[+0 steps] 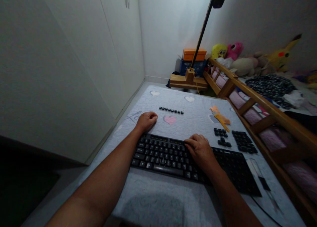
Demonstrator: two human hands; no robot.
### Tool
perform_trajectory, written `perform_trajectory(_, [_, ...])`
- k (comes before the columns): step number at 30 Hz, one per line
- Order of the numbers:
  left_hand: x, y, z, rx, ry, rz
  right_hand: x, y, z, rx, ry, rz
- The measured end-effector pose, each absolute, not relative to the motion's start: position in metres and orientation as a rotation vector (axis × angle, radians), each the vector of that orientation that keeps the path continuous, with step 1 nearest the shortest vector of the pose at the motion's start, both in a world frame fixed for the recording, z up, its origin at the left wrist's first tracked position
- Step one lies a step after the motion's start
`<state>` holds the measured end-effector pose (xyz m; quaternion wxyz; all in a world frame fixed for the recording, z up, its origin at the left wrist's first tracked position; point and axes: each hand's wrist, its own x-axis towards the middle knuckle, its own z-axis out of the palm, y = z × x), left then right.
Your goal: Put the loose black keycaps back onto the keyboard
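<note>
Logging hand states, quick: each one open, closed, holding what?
Left hand: curled near the loose keycap row; cannot tell if it holds anything.
Right hand: bent over the keyboard; any grip cannot be told.

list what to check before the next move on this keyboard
1. Keyboard lying flat: ok.
2. Keyboard fully keyed: not ok, its right end is bare.
3. Right hand at the keyboard: ok.
4. Left hand free of any key: cannot tell, its fingers are curled.
5. Row of loose keys in line: ok.
6. Cable unplugged: cannot tell, it runs out of view.
</note>
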<state>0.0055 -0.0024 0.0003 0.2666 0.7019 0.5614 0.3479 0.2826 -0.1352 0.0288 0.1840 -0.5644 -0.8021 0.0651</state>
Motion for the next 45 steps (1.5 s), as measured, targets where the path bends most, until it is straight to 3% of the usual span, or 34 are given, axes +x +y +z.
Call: perform_trajectory(45, [0.0055,-0.0018,-0.0004,1.908,1.504,0.958,0.2767,-0.1284,0.0242,-1.591,-2.150,0.289])
